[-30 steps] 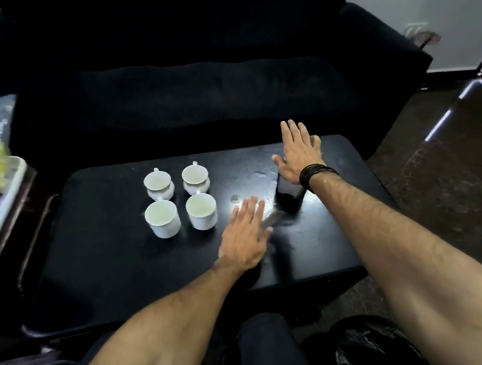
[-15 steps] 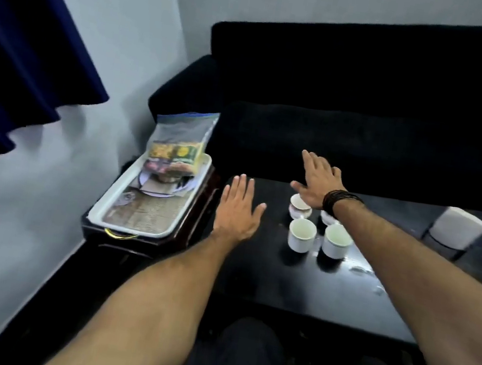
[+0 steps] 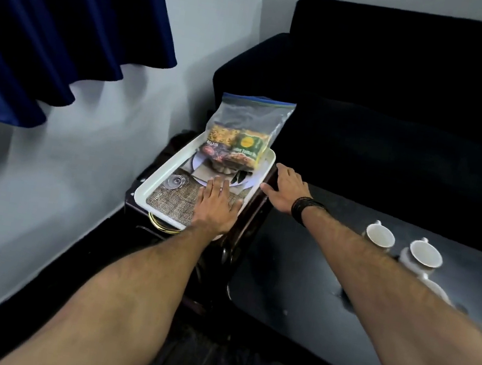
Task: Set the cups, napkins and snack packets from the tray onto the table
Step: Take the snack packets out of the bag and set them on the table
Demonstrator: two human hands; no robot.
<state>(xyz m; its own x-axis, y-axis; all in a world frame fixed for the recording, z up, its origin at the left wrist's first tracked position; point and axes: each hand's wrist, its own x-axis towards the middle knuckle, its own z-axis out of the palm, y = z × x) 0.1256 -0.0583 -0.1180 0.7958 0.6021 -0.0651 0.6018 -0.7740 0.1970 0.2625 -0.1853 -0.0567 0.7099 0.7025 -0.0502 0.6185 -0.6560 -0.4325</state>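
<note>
A white tray [image 3: 161,176] with a printed picture base sits on a dark side stand at the left. A clear zip bag of snack packets [image 3: 242,138] stands at the tray's far end. My left hand [image 3: 216,208] hovers flat over the tray's near part, fingers spread, holding nothing. My right hand [image 3: 287,188], with a black wristband, is open above the tray's right rim and the stand's edge. White cups [image 3: 380,237] stand on the black table [image 3: 305,287] at the right; one cup [image 3: 425,256] is partly hidden behind my right forearm.
A black sofa [image 3: 404,97] runs behind the table and stand. A pale wall [image 3: 77,172] and a dark blue curtain [image 3: 55,11] close off the left. The stand's dark wooden edge [image 3: 251,215] lies between tray and table.
My view has swung left from the table toward the tray. Both hands have moved left: the left one from beside the stand to over the tray, the right one from the cups to the tray's rim.
</note>
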